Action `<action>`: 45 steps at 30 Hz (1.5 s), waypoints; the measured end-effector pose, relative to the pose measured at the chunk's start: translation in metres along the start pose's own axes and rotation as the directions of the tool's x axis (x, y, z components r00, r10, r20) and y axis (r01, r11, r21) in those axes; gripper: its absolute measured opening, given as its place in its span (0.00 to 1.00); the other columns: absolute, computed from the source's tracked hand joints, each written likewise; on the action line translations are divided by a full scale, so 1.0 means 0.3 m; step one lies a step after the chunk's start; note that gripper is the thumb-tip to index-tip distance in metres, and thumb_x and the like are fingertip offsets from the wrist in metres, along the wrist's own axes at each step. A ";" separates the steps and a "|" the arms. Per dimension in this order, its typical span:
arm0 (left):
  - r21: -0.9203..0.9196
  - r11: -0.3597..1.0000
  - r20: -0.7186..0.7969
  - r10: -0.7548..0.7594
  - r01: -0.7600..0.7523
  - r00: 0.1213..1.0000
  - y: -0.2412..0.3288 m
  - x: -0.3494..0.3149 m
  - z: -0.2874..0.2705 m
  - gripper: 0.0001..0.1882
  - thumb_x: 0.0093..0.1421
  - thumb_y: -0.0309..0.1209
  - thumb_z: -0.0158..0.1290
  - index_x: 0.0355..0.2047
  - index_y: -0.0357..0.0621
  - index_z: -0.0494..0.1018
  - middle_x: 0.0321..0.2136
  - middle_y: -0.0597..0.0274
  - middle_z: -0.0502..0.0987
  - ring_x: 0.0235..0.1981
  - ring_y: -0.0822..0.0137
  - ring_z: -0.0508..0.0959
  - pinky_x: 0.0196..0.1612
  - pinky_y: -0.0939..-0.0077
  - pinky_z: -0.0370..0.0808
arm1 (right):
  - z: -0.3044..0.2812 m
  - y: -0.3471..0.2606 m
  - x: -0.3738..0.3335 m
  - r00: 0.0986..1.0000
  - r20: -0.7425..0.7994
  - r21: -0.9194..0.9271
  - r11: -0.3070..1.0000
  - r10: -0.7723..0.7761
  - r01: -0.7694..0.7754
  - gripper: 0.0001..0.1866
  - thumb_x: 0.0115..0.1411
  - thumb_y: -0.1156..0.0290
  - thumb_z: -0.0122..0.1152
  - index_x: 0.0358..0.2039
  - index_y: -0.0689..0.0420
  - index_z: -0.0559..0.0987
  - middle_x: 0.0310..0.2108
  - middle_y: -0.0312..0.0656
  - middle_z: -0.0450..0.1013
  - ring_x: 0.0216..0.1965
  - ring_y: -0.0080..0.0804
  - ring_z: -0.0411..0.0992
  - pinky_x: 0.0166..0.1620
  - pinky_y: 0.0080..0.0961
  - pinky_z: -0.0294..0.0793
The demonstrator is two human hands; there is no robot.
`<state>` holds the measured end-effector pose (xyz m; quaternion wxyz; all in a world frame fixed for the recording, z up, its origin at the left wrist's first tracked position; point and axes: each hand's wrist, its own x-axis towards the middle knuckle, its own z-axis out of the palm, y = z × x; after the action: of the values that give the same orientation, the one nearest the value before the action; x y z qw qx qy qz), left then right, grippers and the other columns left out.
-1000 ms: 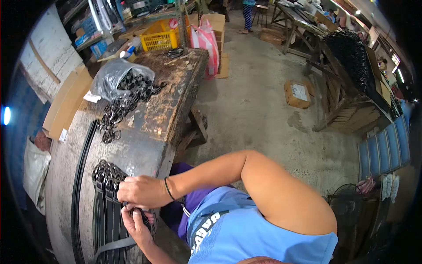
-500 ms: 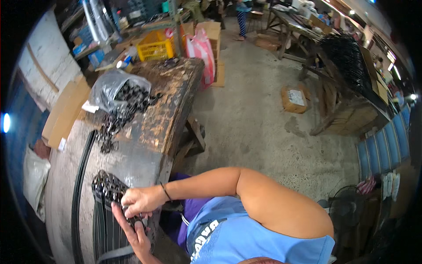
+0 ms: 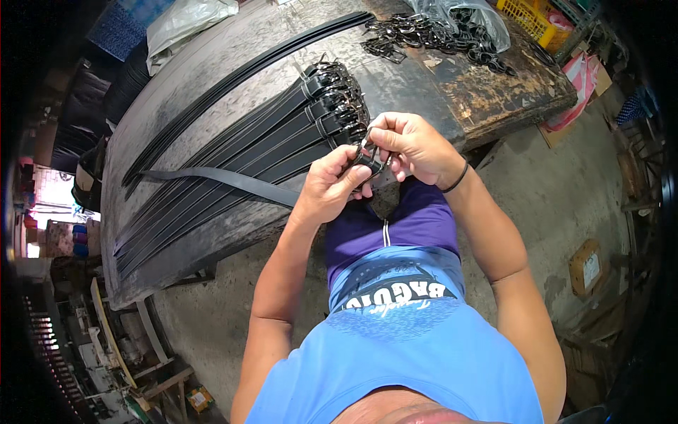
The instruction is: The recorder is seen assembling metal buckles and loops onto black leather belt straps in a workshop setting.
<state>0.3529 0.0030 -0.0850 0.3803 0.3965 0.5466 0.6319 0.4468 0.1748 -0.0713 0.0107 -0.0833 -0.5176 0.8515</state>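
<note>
My left hand point(image 3: 330, 185) grips the end of a black belt point(image 3: 244, 181), its thumb pressed against the strap; the rest of the belt trails left across other belts. At that end sits a dark metal buckle point(image 3: 385, 161), which my right hand point(image 3: 417, 147) pinches between thumb and fingers. My fingers partly cover the buckle. Just beyond my hands, several finished-looking black belts point(image 3: 275, 152) lie side by side, their shiny buckles point(image 3: 339, 99) bunched at the right end.
Behind the belts, a bundle of narrow black straps point(image 3: 247, 67) curves along the worn table point(image 3: 169, 92). Loose buckles point(image 3: 431, 35) spill from a clear plastic bag point(image 3: 487, 18) at the far right. A yellow crate point(image 3: 526, 21) and a cardboard box point(image 3: 585, 267) stand off to the right.
The view has swung down and to the right, bringing both hands to the middle. Both hands still work close together at the belt end.
</note>
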 end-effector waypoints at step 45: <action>0.658 0.749 0.410 -0.264 -0.083 0.873 0.160 0.098 0.015 0.20 0.51 0.34 0.59 0.41 0.35 0.70 0.32 0.53 0.76 0.33 0.62 0.76 0.38 0.70 0.71 | 0.030 -0.046 -0.207 0.961 0.019 -0.813 0.555 -0.276 0.175 0.07 0.49 0.77 0.61 0.27 0.63 0.72 0.21 0.38 0.71 0.24 0.20 0.67 0.30 0.20 0.67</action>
<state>0.3433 0.0262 -0.0344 0.3704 0.6197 0.6408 0.2611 0.5056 0.1669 -0.0469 0.1096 -0.0590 -0.8521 0.5083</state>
